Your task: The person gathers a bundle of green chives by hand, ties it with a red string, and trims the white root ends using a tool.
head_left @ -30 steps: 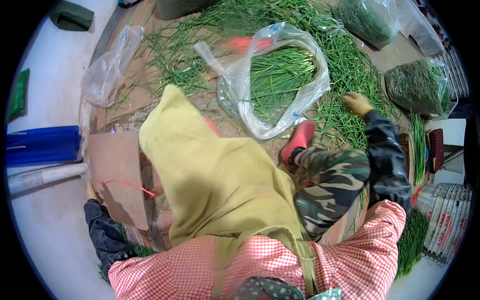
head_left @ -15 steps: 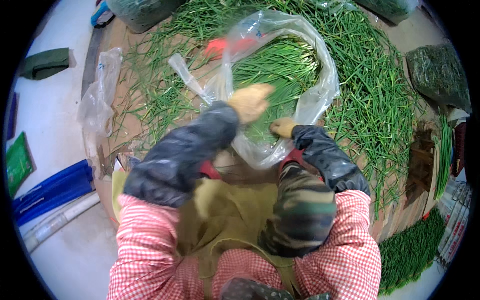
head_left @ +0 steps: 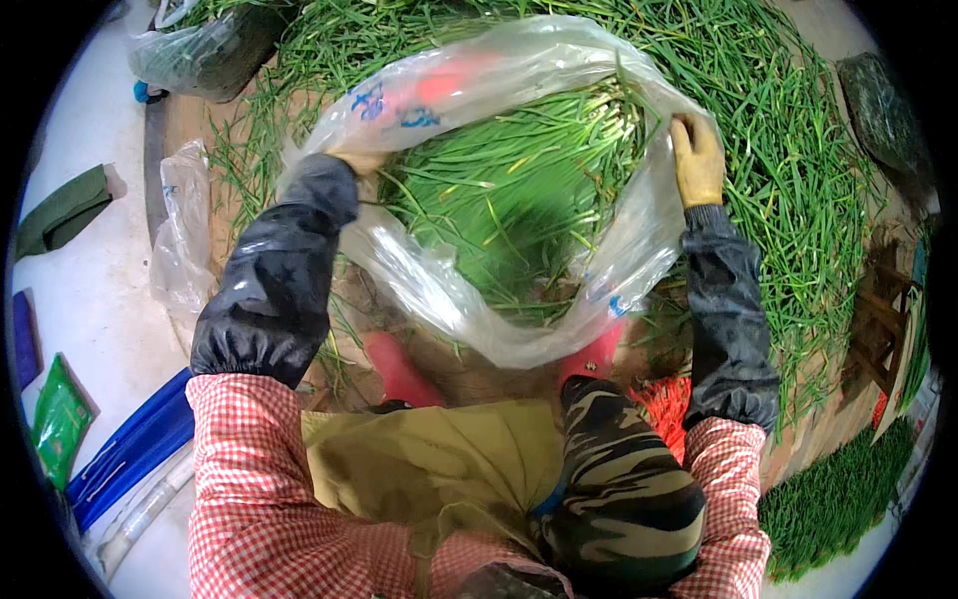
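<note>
A large clear plastic bag point(head_left: 469, 324) is spread wide, its rolled mouth forming a ring in front of me. Long green chives point(head_left: 519, 190), some with pale stem ends at the right, fill the inside of the ring. At the ring's left side my left hand point(head_left: 364, 162), in a tan glove, is closed on the plastic; its fingers are partly hidden. On the right side my right hand point(head_left: 699, 160), gloved alike, pinches the rim with the thumb and fingers.
Loose chives point(head_left: 788, 200) lie around the bag at the far side and right. An unused clear bag point(head_left: 183, 235) lies at left. Packed bags stand at the far left point(head_left: 215, 50) and far right point(head_left: 888, 120). A dense green bundle point(head_left: 838, 499) sits at lower right.
My hands have moved apart from the bag's near middle, left hand leftward and right hand to the right and farther away. Both now grip the rim, and the bag's mouth has widened.
</note>
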The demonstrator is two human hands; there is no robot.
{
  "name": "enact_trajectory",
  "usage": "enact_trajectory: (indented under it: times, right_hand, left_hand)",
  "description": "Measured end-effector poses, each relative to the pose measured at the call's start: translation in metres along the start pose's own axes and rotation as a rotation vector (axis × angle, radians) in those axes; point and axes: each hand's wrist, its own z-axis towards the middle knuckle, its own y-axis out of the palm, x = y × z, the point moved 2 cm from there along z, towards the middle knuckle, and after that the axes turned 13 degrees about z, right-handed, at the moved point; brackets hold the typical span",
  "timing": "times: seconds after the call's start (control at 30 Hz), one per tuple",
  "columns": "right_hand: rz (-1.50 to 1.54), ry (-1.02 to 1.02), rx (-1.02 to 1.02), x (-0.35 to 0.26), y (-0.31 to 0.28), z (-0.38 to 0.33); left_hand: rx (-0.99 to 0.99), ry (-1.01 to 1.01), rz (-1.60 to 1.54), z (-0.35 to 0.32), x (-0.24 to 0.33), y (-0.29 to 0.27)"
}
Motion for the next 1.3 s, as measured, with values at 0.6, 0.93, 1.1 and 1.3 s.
enact_trajectory:
  times: [0.6, 0.93, 1.1, 1.3]
  right_hand:
    - [0.751, 0.651, -0.149, 0.095, 0.072, 0.072]
    - [0.513, 0.629, -0.464, 0.009, 0.069, 0.035]
    - [-0.433, 0.477, -0.255, 0.091, 0.007, 0.049]
    - [-0.148, 0.334, -0.284, 0.080, 0.003, 0.035]
  left_hand:
    - [-0.045, 0.047, -0.071, 0.045, 0.175, -0.036]
    - [0.181, -0.008, -0.319, -0.018, 0.142, 0.072]
    - [0.112, -0.039, -0.293, -0.013, 0.156, 0.075]
    - [-0.242, -0.144, -0.476, 0.034, 0.110, -0.001]
